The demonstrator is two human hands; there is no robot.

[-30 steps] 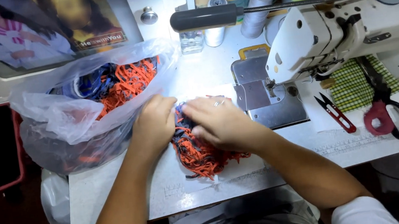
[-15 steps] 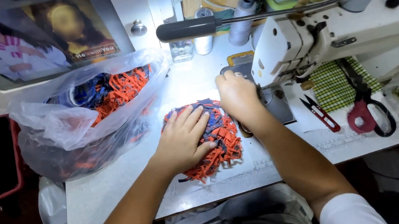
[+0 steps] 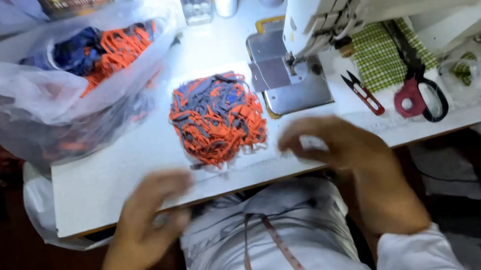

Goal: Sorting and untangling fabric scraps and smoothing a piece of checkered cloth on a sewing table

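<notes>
Both hands hung empty at the table's (image 3: 102, 187) front edge. The left hand (image 3: 154, 214) and right hand (image 3: 334, 146), fingers loosely spread, flanked the pile (image 3: 217, 118) without touching it.

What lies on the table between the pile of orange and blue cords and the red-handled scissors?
In the head view, between the pile of cords and the scissors lie the sewing machine's metal plate and small red thread snips.

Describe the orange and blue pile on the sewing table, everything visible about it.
The pile is a loose, tangled heap of thin orange and dark blue strips, fabric by the look of it. It lies flat on the white table, left of the sewing machine's metal plate. Neither hand touches it; both hover blurred near the table's front edge.
</notes>
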